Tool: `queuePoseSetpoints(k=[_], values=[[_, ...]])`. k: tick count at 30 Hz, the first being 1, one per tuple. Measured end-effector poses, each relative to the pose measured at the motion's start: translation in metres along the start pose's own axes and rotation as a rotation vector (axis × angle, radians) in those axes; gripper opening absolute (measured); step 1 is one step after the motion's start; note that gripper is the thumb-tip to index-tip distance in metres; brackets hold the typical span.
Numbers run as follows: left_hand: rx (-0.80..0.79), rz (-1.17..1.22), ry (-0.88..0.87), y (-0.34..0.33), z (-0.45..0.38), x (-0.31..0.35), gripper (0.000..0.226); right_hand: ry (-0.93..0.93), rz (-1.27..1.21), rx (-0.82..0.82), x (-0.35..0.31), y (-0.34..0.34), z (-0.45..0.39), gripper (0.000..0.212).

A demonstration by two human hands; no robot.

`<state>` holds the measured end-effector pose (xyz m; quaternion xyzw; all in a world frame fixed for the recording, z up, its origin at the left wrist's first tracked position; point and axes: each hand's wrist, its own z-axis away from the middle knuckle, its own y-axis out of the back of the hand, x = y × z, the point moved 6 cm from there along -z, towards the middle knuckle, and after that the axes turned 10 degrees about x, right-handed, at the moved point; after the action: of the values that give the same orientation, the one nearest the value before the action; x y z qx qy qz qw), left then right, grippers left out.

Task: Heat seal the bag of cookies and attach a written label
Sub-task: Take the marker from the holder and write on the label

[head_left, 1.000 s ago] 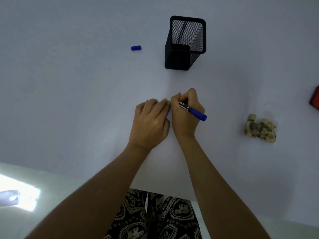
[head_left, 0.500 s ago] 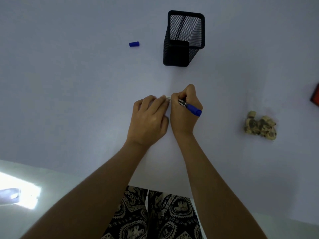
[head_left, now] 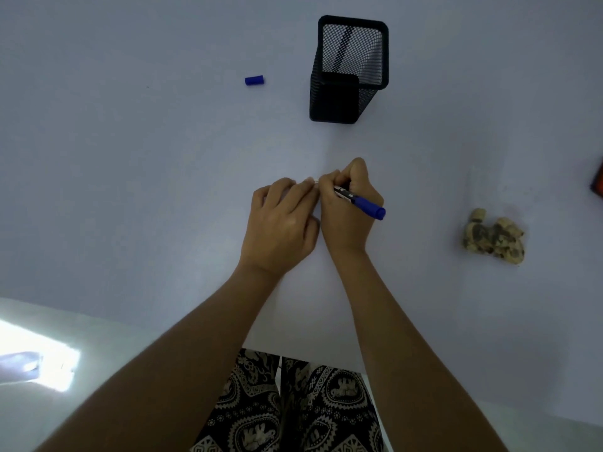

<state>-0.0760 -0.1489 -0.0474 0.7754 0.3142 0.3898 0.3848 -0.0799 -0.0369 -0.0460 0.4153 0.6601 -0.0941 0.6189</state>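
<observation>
My right hand point(head_left: 347, 208) grips a blue marker point(head_left: 362, 203), its tip pointed down at the white table point(head_left: 130, 190) and hidden behind the fingers. My left hand point(head_left: 282, 223) lies flat beside it, fingers pressing down on something small and pale that is almost wholly covered; I cannot tell whether it is the label. The two hands touch at the fingertips. The clear bag of cookies point(head_left: 494, 238) lies on the table well to the right, apart from both hands. The marker's blue cap point(head_left: 254, 80) rests far back on the left.
A black mesh pen holder point(head_left: 349, 73) stands upright behind the hands. A red and black object point(head_left: 598, 182) is cut off by the right edge. My patterned trousers point(head_left: 287, 409) show below the table's near edge.
The marker's back end has swung slightly between frames while the right hand stays in place. The left hand keeps pressing on the same spot.
</observation>
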Motion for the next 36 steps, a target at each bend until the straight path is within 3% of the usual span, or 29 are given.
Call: queuePoseSetpoints(k=[36], values=[[-0.036,-0.012,0.014,-0.0005,0.0016,0.0001,0.036,-0.059,0.048,0.123,0.0062,0.0072,-0.0032,0.027]])
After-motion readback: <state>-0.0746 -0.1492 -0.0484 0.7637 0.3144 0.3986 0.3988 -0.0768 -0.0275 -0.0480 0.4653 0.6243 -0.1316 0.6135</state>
